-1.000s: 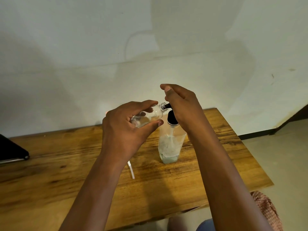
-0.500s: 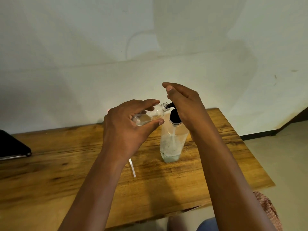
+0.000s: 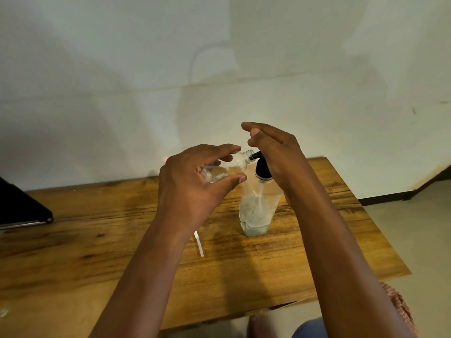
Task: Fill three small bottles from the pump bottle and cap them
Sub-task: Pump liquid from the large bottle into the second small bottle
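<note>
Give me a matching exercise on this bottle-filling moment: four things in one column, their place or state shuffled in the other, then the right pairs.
Things:
1. small bottle
2. pump bottle
3. white strip
4. dark flat object

Places or states:
A. lies flat on the table, near the left forearm
B. at the table's far left edge, partly out of frame
C. held tilted in the left hand, mouth at the black nozzle
D. stands upright on the table, with the right hand on its pump head

Pairs: 1-C, 2-D, 3-A, 4-B
</note>
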